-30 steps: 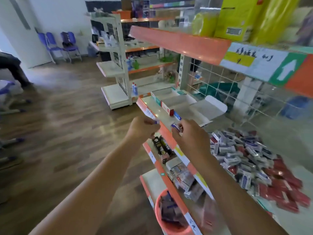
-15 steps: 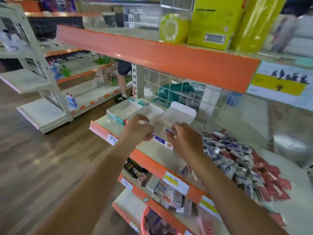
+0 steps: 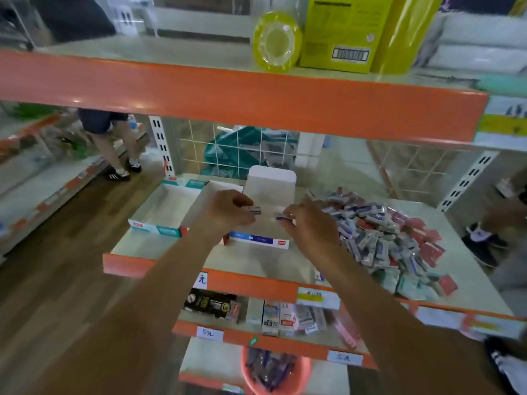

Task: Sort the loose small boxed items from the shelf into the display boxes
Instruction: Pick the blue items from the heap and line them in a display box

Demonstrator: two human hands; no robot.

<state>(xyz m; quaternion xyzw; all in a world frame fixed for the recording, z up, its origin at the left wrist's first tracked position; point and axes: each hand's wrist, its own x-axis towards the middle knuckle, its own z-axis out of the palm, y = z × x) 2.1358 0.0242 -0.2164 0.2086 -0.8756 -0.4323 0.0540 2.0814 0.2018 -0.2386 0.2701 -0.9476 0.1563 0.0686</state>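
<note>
My left hand point(image 3: 228, 210) pinches a small boxed item point(image 3: 255, 210) above a white display box point(image 3: 258, 240) with a blue and red front and a raised lid flap. My right hand point(image 3: 309, 223) pinches another small boxed item point(image 3: 282, 218) over the same box. A teal-trimmed open display box point(image 3: 159, 223) stands to the left, touching it. A large pile of loose small boxed items point(image 3: 385, 235), white-blue and red, lies on the shelf to the right of my right hand.
The orange edge of the upper shelf point(image 3: 242, 101) hangs low above the work shelf point(image 3: 159, 246). Yellow packages point(image 3: 339, 32) stand on top. Lower shelves hold boxed goods point(image 3: 279, 315) and a pink basket point(image 3: 273, 372). A person's legs point(image 3: 114, 149) stand behind at left.
The view has turned right and closer to the shelf. Both hands, each still pinching a small item, have moved forward over the white display box.
</note>
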